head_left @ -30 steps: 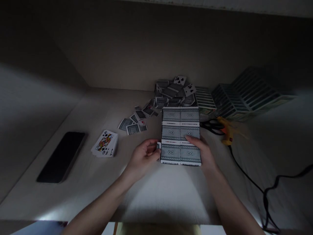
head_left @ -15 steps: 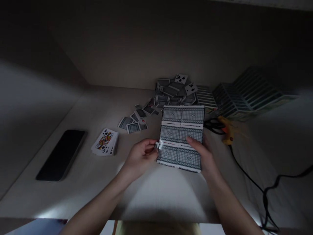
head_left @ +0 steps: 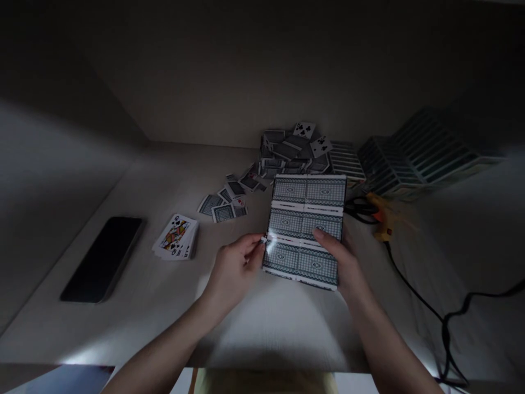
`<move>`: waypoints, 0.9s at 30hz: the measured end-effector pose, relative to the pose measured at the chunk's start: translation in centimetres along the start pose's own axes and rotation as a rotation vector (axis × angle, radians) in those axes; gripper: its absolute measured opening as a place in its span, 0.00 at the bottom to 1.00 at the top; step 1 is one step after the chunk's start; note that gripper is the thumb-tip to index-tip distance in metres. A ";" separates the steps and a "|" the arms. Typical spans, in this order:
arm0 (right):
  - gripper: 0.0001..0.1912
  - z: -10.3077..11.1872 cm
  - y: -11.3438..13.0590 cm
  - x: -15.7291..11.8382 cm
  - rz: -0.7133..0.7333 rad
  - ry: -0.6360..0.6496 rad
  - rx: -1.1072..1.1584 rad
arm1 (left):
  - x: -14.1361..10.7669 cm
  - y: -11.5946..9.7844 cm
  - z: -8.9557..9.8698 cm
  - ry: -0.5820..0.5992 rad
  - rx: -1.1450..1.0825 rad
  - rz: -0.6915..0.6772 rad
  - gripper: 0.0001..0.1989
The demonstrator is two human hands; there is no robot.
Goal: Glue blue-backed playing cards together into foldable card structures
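1 card panel [head_left: 293, 223], showing 6 patterned backs, is right before you, nearer than the card pile [head_left: 285, 152]. Your right hand [head_left: 344, 261] grips its right side, thumb on top; your left hand [head_left: 238, 266] pinches a small white-edged piece [head_left: 263, 239] at its left edge.

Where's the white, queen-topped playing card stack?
The stack lies left of centre in the head view, between the black rectangular phone and the left hand.
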State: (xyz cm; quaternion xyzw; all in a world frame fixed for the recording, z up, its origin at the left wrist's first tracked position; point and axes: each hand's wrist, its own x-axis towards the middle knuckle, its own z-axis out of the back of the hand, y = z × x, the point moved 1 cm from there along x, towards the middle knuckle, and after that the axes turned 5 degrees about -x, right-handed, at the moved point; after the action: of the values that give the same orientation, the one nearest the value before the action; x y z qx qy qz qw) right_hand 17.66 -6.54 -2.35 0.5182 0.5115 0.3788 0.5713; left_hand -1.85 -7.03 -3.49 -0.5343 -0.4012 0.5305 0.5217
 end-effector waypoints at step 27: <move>0.36 -0.1 0.1 0.3 -0.035 -0.089 0.027 | 0.3 -1.6 1.1 0.115 0.578 -0.038 0.22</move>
State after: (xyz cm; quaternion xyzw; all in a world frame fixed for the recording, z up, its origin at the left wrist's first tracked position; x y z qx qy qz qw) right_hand 17.66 -6.23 -2.34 0.5333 0.4994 0.3383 0.5931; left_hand -2.67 -6.39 -1.84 -0.3851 -0.2131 0.5816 0.6841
